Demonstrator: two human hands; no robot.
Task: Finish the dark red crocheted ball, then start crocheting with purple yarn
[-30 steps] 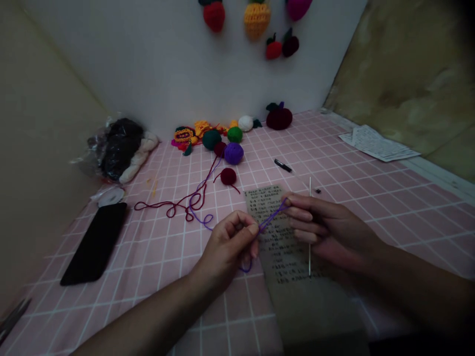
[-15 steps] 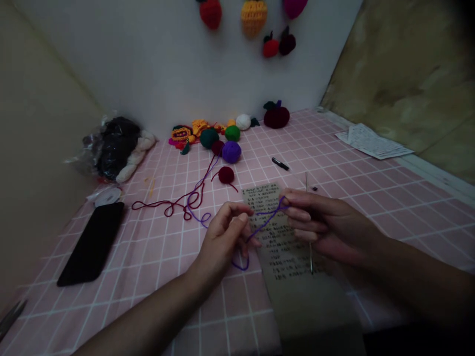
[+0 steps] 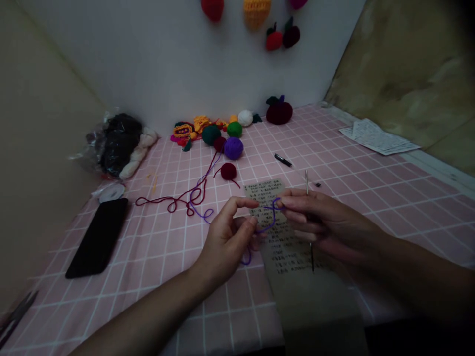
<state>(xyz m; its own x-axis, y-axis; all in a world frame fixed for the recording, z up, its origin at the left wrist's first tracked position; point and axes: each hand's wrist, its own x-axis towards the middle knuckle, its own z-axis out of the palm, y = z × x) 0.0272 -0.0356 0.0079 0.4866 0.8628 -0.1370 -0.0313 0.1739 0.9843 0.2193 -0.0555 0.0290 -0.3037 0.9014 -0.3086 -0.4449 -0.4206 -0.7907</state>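
Note:
Purple yarn (image 3: 274,217) runs between my two hands, with a small loop near my right fingertips. My right hand (image 3: 315,215) pinches that loop between thumb and index finger. A thin metal crochet hook (image 3: 307,181) stands nearly upright in the same hand, its lower end showing below the fingers. My left hand (image 3: 232,235) has its index finger stretched toward the loop, while the yarn passes through its other, bent fingers. Beneath both hands lies a handwritten sheet of brownish paper (image 3: 265,190). The yarn's source looks to be the purple ball (image 3: 233,148) farther back.
A dark red yarn ball (image 3: 228,171) and loose red strands (image 3: 178,199) lie beyond my left hand. On the left are a black phone (image 3: 98,237) and scissors (image 3: 18,314). A pen (image 3: 282,159) and papers (image 3: 378,137) lie to the right. Crocheted pieces (image 3: 202,123) sit by the wall.
My left index finger has straightened and moved away from the thumb. The yarn between the hands has slackened, and a rounder loop shows at my right fingertips. The view has shifted slightly.

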